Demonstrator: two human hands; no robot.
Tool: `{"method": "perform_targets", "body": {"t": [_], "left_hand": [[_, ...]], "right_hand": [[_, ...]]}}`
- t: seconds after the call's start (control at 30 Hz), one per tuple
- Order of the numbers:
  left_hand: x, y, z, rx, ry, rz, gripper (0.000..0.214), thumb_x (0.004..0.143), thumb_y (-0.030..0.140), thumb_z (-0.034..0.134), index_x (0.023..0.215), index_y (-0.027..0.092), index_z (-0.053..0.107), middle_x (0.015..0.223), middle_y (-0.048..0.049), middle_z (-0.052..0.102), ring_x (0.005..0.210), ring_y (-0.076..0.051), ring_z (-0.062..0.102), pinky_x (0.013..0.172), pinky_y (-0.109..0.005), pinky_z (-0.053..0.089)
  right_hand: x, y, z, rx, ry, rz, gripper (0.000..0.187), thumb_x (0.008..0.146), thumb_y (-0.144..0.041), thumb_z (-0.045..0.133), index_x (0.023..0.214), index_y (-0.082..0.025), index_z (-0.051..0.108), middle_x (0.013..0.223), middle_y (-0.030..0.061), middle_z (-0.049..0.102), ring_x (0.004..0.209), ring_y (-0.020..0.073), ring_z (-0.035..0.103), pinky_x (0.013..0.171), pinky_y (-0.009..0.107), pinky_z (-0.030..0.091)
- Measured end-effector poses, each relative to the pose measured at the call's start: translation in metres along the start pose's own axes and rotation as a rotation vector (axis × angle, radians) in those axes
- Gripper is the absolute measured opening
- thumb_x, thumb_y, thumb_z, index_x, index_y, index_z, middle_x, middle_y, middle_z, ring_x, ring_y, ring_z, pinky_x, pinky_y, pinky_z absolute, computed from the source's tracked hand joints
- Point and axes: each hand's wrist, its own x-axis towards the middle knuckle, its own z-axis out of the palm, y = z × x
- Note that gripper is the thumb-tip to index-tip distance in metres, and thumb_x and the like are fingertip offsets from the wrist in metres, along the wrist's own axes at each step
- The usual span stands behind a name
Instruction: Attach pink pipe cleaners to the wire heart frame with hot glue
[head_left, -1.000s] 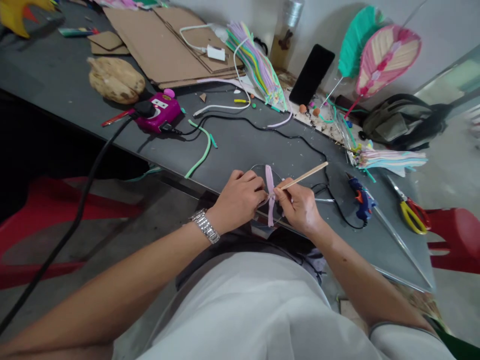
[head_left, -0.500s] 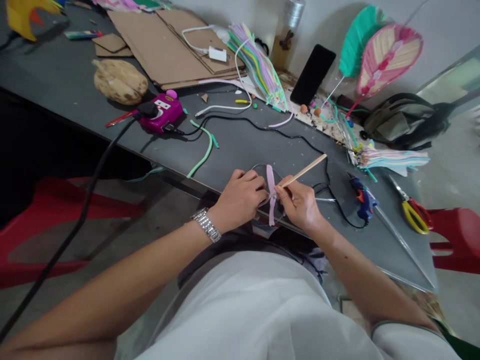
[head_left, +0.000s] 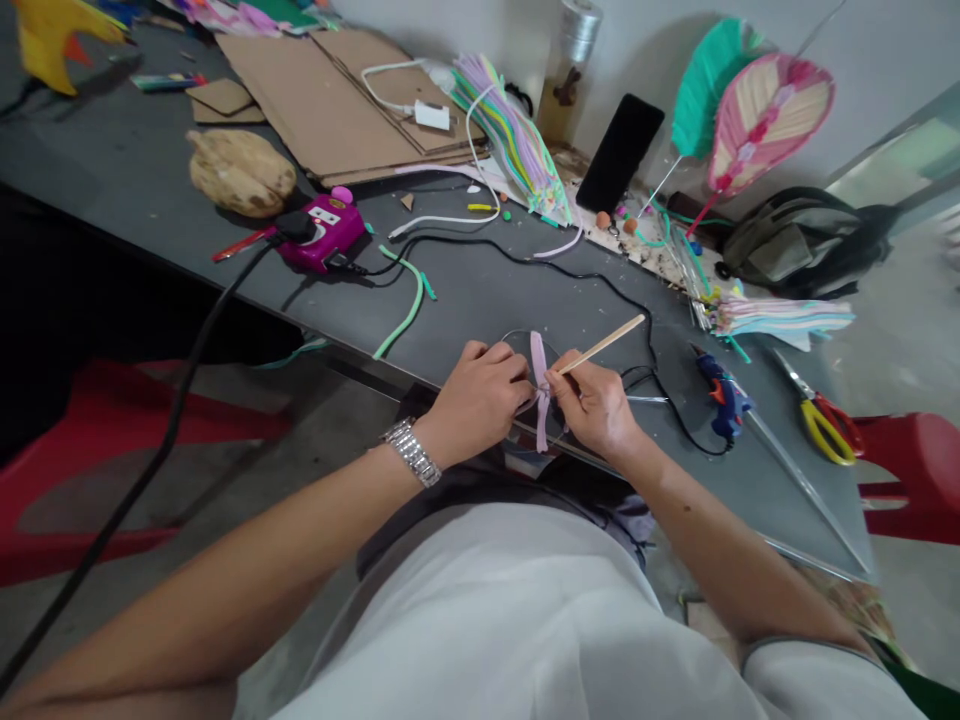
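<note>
- Head view: we see a grey bench from above, with a red stool at its right end.
- Far side of bench: we log cardboard sheets, a bundle of pipe cleaners, a phone, a teal feather shape, a pink feather shape and a bag.
- Near side of bench: a magenta power socket sits left of the hands. A glue gun and yellow-handled scissors lie to their right. A black cable runs across the bench and passes just beyond the hands.
- Work spot: a thin hoop is held just above the bench's near edge, between both hands. A pink strip crosses it upright.
- Left hand: we see the fingers curled and pressed together, gripping the hoop beside the strip. A metal watch sits on the wrist.
- Right hand: we see the thumb and forefinger pinching a wooden stick, its tip at the strip. The other fingers are curled below; we cannot tell their exact placement.
</note>
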Motion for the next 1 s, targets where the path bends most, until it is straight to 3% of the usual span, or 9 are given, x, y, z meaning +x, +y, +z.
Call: {"method": "perform_targets", "body": {"t": [0.27,0.53,0.67,0.8,0.9,1.0], "left_hand": [[0.000,0.001,-0.002,0.006,-0.009,0.005,0.016,0.091,0.015,0.062,0.091,0.020,0.077,0.094,-0.0079,0.069,0.095,-0.025,0.053,0.079,-0.043,0.031],[0.000,0.001,-0.002,0.005,-0.013,0.002,0.018,0.093,0.018,0.060,0.092,0.020,0.078,0.093,-0.0089,0.068,0.096,-0.026,0.052,0.079,-0.043,0.031],[0.000,0.001,-0.002,0.001,-0.021,0.010,0.017,0.090,0.015,0.061,0.091,0.020,0.077,0.093,-0.0090,0.068,0.096,-0.026,0.052,0.080,-0.043,0.032],[0.000,0.000,-0.003,-0.011,-0.027,0.003,0.016,0.087,0.012,0.063,0.088,0.020,0.076,0.095,-0.0087,0.069,0.095,-0.025,0.052,0.080,-0.043,0.032],[-0.001,0.002,-0.004,-0.016,-0.033,-0.006,0.019,0.087,0.009,0.061,0.091,0.019,0.077,0.097,-0.0089,0.069,0.095,-0.025,0.052,0.079,-0.042,0.032],[-0.002,0.006,-0.007,-0.031,-0.035,-0.026,0.023,0.087,0.007,0.058,0.095,0.019,0.077,0.098,-0.0089,0.069,0.094,-0.025,0.052,0.077,-0.042,0.032]], "right_hand": [[-0.001,0.000,-0.005,0.065,0.094,0.040,0.029,0.104,-0.029,0.046,0.078,-0.021,0.057,0.079,0.0031,0.063,0.064,0.0132,0.059,0.064,0.026,0.046],[-0.001,-0.002,-0.002,-0.043,-0.003,0.001,0.028,0.103,-0.030,0.045,0.078,-0.021,0.054,0.072,0.0011,0.058,0.061,0.0135,0.054,0.063,0.027,0.041],[0.003,-0.003,-0.005,0.088,0.015,0.096,0.035,0.103,-0.036,0.047,0.073,-0.021,0.056,0.073,0.0021,0.061,0.061,0.0129,0.056,0.061,0.026,0.044],[0.010,0.002,-0.024,0.273,0.144,0.263,0.032,0.101,-0.045,0.052,0.080,-0.021,0.057,0.068,-0.0005,0.061,0.052,0.0124,0.056,0.051,0.026,0.044],[0.025,0.017,-0.049,0.074,0.171,0.183,0.030,0.102,-0.039,0.049,0.080,-0.020,0.056,0.078,0.0037,0.064,0.061,0.0150,0.060,0.059,0.028,0.047],[0.045,0.041,-0.070,-0.384,0.134,0.125,0.019,0.099,-0.026,0.049,0.085,-0.019,0.060,0.095,0.0119,0.068,0.083,0.0226,0.064,0.073,0.034,0.048]]}}
